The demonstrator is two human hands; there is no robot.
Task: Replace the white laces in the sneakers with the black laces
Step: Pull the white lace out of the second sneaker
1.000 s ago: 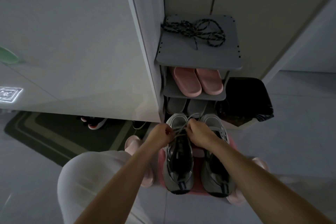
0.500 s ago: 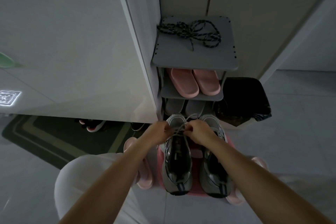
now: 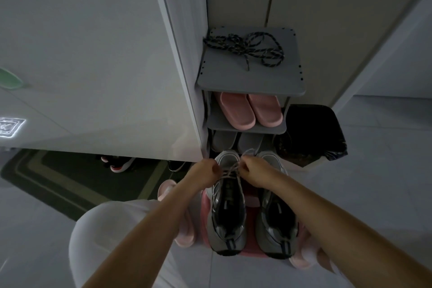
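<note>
1. Where the head view looks down, two grey sneakers stand side by side on a pink stool [image 3: 205, 203], toes pointing away from the person: the left sneaker [image 3: 228, 215] and the right sneaker [image 3: 277, 220]. Each has a rounded toe cap, glossy side panels and a dark opening.
2. White lace [image 3: 230, 172]: a thin cord crossing the forward eyelets of the left sneaker. Strands rise from it to both hands.
3. Left hand [image 3: 205, 172]: fingers curled, pinching a strand at the left edge of the sneaker's toe end.
4. Right hand [image 3: 256, 172]: fingers curled, pinching a strand above the gap between the two sneakers. The hands are near each other but apart, with the lace spanning between them.
5. Black laces [image 3: 245, 48]: braided, speckled cord in a loose tangle on the flat grey top shelf [image 3: 250, 77] of a shoe rack, well beyond both hands and touching neither.
6. Lower shelves: smooth moulded pink slippers [image 3: 250, 110], then grey slippers [image 3: 236, 141]. A crinkled black bin bag [image 3: 311, 133] sits just right of the rack.
7. Limits: the light is dim. Knuckles hide the exact fingertip contact. Lacing on the right sneaker cannot be made out. The sneakers cover most of the stool, and the shelf above cuts off the grey slippers.
</note>
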